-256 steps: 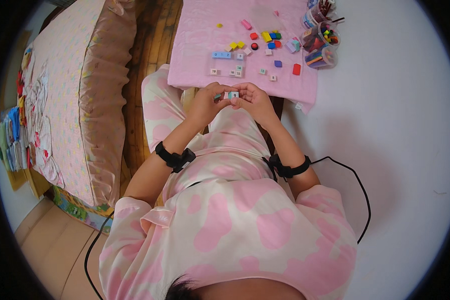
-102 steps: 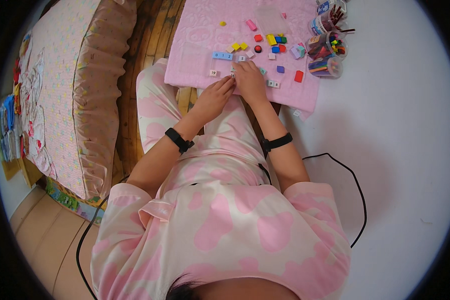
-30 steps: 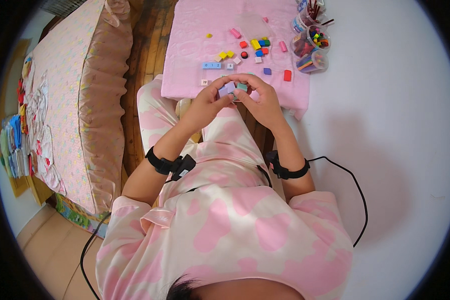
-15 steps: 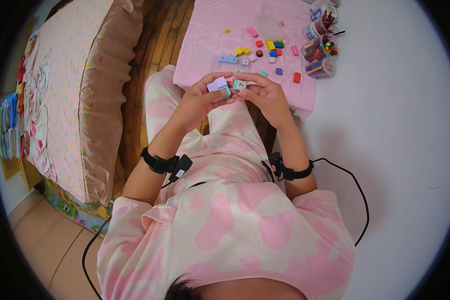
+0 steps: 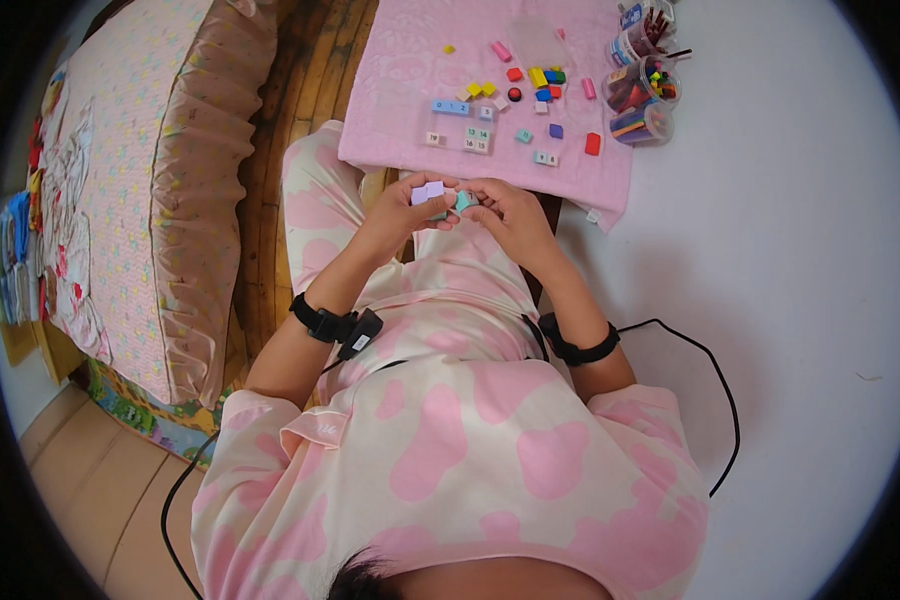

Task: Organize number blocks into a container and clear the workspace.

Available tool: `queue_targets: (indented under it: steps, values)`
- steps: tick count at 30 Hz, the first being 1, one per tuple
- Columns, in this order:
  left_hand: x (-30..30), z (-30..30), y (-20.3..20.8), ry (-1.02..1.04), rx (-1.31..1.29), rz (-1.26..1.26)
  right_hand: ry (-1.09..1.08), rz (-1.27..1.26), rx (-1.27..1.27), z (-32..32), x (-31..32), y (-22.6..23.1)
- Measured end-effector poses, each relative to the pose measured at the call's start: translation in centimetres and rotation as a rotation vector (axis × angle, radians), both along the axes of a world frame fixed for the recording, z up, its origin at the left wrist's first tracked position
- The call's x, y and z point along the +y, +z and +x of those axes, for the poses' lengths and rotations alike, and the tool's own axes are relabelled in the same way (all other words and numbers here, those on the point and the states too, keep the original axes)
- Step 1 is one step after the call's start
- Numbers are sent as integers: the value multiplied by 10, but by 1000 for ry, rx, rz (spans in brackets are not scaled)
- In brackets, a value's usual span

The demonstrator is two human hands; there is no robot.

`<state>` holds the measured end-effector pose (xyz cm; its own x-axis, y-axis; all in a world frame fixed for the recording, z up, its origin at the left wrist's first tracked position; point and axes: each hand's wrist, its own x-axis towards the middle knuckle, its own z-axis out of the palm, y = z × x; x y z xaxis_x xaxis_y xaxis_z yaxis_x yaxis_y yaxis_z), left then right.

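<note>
Over my lap, just off the near edge of the pink cloth, my two hands are close together. My left hand (image 5: 398, 211) is closed around some small lilac cubes (image 5: 427, 191), its thumb pressing across them. Between the fingertips of my right hand (image 5: 515, 222) is a small mint-green and white numbered cube (image 5: 465, 201), touching or almost touching the left hand's fingers. Part of what the left hand holds is hidden by its thumb. Beyond the hands, several white and green numbered cubes (image 5: 477, 139) sit in a group beside a long blue numbered block (image 5: 450, 107).
A pink cloth (image 5: 390, 120) bears several scattered coloured blocks, including a red one (image 5: 592, 144). Clear tubs of pens (image 5: 641, 124) stand along its right side, by a white surface (image 5: 770, 230). A bed with a frilled cover (image 5: 205, 190) is at the left. Cables run from both wristbands.
Both hands have drawn back toward me, baring numbered cubes at the cloth's near edge. The cube in my right hand has turned and come closer to the left hand.
</note>
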<state>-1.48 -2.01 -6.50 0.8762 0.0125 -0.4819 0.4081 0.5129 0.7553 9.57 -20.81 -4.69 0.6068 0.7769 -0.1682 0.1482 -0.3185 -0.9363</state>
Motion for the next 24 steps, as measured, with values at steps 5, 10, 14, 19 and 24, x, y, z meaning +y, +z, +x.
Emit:
queue_targets:
  steps: [5, 10, 14, 19, 24]
  values:
    - [1, 5, -3, 126, 46, -112, -67, -21, -187, 11, 5, -11]
    - [2, 7, -12, 233, 97, -167, -263, -98, -318, 63, -19, -67]
    - [4, 9, -19, 201, 75, -110, -376, -165, -451, 101, -17, -82]
    - [2, 17, -15, 189, 75, -106, -331, -225, -969, 133, 1, -87]
    - [5, 19, -17, 211, 79, -110, -310, -401, -1006, 146, 11, -99]
